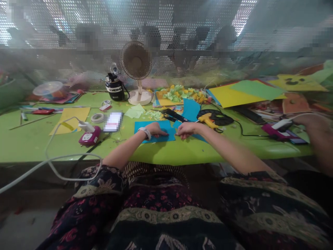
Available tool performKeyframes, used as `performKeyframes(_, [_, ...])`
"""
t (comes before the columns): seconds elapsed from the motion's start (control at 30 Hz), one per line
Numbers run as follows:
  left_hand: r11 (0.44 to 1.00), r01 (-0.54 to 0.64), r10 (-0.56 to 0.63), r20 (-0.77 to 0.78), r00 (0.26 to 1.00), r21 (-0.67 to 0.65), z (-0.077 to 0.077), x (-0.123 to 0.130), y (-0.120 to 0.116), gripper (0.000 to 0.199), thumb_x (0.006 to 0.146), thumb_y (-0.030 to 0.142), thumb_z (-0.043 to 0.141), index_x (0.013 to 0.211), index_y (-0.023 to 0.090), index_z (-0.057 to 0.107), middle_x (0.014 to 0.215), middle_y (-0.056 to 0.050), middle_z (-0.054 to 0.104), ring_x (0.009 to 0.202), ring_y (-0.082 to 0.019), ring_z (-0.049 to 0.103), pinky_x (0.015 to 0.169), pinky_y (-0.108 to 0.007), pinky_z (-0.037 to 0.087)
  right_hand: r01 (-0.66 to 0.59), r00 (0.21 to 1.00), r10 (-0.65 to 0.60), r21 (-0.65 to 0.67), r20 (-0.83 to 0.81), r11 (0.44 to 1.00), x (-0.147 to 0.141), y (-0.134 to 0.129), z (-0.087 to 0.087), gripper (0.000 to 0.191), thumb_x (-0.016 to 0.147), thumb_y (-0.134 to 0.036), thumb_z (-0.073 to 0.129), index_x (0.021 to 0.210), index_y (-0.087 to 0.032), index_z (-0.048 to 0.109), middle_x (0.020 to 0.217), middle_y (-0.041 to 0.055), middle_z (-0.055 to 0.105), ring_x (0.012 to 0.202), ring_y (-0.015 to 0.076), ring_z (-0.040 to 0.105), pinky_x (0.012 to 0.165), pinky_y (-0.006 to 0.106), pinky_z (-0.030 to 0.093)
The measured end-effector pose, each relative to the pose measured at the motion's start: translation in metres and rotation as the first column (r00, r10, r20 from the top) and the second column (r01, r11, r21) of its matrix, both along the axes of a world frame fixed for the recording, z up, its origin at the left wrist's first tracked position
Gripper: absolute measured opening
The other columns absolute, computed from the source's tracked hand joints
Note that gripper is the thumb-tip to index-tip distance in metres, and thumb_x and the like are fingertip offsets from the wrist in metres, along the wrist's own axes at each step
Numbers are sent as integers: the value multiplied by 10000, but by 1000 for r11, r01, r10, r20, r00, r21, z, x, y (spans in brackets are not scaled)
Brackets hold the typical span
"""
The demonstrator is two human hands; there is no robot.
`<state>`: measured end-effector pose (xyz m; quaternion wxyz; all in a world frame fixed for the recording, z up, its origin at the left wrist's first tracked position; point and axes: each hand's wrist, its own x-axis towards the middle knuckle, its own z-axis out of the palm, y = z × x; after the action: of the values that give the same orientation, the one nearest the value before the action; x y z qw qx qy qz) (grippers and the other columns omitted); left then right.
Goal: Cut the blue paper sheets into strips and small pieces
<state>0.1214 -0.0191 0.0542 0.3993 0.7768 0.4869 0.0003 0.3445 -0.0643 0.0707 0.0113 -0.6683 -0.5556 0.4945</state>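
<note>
A sheet of blue paper [139, 127] lies flat near the table's front edge. My left hand [155, 129], with a pale band at the wrist, rests on that sheet. Its index finger is stretched out across the paper to the right. Just right of the sheet is my right hand [186, 130], fingers closed in a pinch. Something small may be between the fingertips, too small to make out. More blue paper [190, 110] lies behind my right hand, and another blue piece shows partly beneath it. Black-handled scissors [173, 114] lie behind the hands.
A yellow glue gun [208, 120] and its cord lie to the right. Behind stand a fan [139, 93], a black jug [114, 88] and a heap of paper scraps [179, 93]. Left are a phone [113, 122], tape roll [97, 118] and purple power adapter [90, 136]. Another person's arm [318, 135] reaches in at right.
</note>
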Motion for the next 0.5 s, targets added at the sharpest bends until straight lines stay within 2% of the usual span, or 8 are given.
performKeyframes(0.2, [999,-33,32,-65,997,-20,5,-41,6,563,685,605,844,429,189,565,481,-39,574,496,-137,506,566,-286,440,27,1000,-27,-16,-7,1000,1,-1,2,363,803,-349,870,681,-154,588,625,43,721,493,88,628,394,172,337])
performKeyframes(0.5, [996,-81,75,-168,983,-27,7,-114,15,585,530,690,866,427,194,574,473,-55,574,478,-145,489,512,-280,384,30,1000,-30,6,0,1000,2,-4,3,372,793,-371,874,683,-159,588,629,45,720,511,105,641,422,188,380])
